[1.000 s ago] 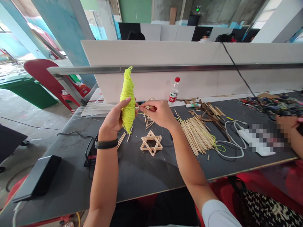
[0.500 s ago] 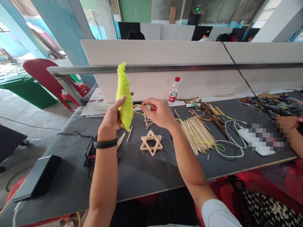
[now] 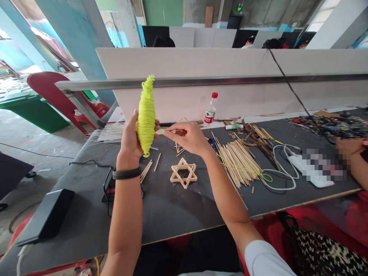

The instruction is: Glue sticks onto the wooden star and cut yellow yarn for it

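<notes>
My left hand [image 3: 130, 140] is wrapped round a bundle of neon yellow-green yarn [image 3: 146, 119], held upright above the table. Close to its right side, my right hand [image 3: 188, 136] pinches a thin strand of the same yarn between thumb and fingertips. Below the hands a six-pointed star of wooden sticks [image 3: 184, 173] lies flat on the table. Behind my right hand stands another stick frame [image 3: 178, 147], partly hidden. A few loose sticks [image 3: 146, 170] rest below my left hand.
Right of my hands lies a pile of thin sticks [image 3: 240, 163], with a red-capped bottle [image 3: 210, 110] behind it. A white power strip [image 3: 310, 172] with cables sits farther right, near another person's hand [image 3: 349, 147]. A black box-shaped device [image 3: 47, 216] lies at the left edge.
My left hand has turned the yarn bundle and shifted it slightly left. My right hand has moved a little left, its fingers still pinching the strand.
</notes>
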`<state>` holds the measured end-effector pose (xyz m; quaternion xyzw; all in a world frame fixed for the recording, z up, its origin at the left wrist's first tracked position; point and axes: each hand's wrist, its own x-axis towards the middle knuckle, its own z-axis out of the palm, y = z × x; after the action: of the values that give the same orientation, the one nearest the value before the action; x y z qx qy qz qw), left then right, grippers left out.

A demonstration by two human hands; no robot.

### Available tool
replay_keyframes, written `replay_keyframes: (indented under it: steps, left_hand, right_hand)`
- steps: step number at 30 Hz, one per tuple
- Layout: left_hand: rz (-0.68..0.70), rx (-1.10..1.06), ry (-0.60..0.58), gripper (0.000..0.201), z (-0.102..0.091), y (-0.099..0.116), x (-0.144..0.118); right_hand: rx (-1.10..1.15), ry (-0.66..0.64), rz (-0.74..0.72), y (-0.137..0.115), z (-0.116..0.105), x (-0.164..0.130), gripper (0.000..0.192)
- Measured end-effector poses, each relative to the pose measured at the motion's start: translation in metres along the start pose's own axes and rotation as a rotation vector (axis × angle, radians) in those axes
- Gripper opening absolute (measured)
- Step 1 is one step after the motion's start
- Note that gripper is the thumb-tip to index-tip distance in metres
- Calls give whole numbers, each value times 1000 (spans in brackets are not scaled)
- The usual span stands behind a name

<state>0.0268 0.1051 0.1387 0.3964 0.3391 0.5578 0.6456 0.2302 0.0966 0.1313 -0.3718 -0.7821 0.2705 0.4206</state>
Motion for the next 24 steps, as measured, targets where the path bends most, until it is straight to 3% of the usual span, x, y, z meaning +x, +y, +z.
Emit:
replay_keyframes:
  steps: [5, 11, 14, 17, 24]
  left_hand:
    - [4, -200, 58, 52, 4, 3, 1]
    - [66, -145, -136, 44, -6, -7, 2]
    - [78, -119, -133, 42, -7, -8, 1]
    - [114, -122, -71, 43, -7, -6, 2]
    - [8, -114, -13, 51, -8, -3, 2]
  right_hand:
    - [178, -80, -31, 11, 11, 6, 29]
    - [236, -176, -37, 12, 22, 9, 32]
    - [238, -188, -39, 13, 23, 9, 33]
    - [219, -135, -14, 14, 19, 10, 36]
    - [62, 148, -53, 17, 2, 10, 31]
